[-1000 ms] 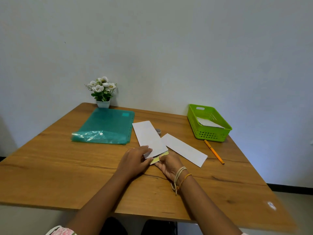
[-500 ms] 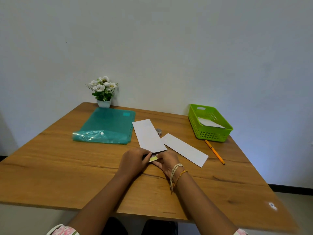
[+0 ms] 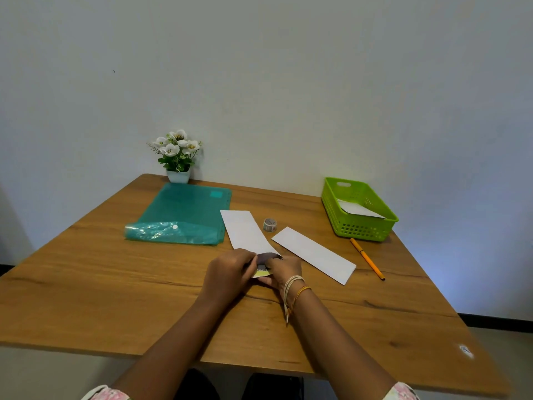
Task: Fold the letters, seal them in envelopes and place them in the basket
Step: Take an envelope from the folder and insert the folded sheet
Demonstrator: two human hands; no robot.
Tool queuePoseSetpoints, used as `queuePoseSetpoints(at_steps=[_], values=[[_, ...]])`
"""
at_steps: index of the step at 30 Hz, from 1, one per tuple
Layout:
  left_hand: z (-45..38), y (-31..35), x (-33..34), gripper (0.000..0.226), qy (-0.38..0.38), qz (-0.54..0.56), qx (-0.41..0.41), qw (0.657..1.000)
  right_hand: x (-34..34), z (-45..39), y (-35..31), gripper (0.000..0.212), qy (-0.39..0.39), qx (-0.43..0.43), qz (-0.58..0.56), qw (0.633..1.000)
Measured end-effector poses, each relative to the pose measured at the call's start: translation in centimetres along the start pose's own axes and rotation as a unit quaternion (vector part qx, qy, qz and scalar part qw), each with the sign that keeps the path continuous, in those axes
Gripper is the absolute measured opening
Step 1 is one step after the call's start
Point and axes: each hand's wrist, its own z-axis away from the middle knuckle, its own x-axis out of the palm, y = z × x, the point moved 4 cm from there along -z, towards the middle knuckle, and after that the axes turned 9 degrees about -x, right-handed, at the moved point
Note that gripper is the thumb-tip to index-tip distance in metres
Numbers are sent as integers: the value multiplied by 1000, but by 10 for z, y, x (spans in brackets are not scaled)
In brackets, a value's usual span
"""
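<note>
A white envelope (image 3: 243,229) lies on the wooden table (image 3: 115,284), its near end lifted and open between my hands. My left hand (image 3: 227,272) pinches that open end. My right hand (image 3: 281,272) holds a folded letter (image 3: 263,272) with a yellow edge, partly inside the envelope's mouth. A second white envelope (image 3: 314,254) lies flat to the right. The green basket (image 3: 357,226) stands at the back right with a white envelope (image 3: 359,210) in it.
A small roll of tape (image 3: 270,225) sits between the two envelopes. An orange pencil (image 3: 367,258) lies in front of the basket. A teal plastic folder (image 3: 184,216) lies at the back left, a potted white flower (image 3: 177,157) behind it by the wall.
The folded letter has slid further into the envelope, with less of its yellow edge showing. Both hands have closed in on the envelope's near end.
</note>
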Motion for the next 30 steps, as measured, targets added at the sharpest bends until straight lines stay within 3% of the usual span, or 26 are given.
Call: queuePoseSetpoints(at_steps=[5,7,9,11,13,15,17,21,25,28,30], values=[[1,1,0,13,-3,18,2,1000,0,2,0,35,-34,-9,38,999],[1,1,0,12,-5,17,-1,1000,-4,1,-2,34,-64,-7,97,993],[0,0,0,12,-6,17,-6,1000,-15,-6,-9,38,-44,-28,193,980],[-1,-3,0,10,-6,17,-12,1000,-33,-19,-23,42,22,-104,307,946],[-1,-5,2,11,-12,13,-17,1000,-53,-28,-40,44,82,-179,427,883],[-1,-5,3,13,-18,11,-23,1000,-72,-40,-50,45,112,-204,531,815],[0,-4,3,13,-20,13,-30,999,-89,-54,-52,45,102,-176,595,778],[0,-6,3,16,-29,9,-56,998,-105,-68,-45,69,59,-100,626,771],[-1,-8,5,18,-38,3,-67,997,-103,-57,-49,72,33,-103,600,792],[-2,-8,6,18,-43,-2,-72,996,-101,-46,-48,43,5,-94,566,819],[-2,-9,6,17,-42,-7,-72,997,-98,-42,-45,23,-14,-115,492,863]])
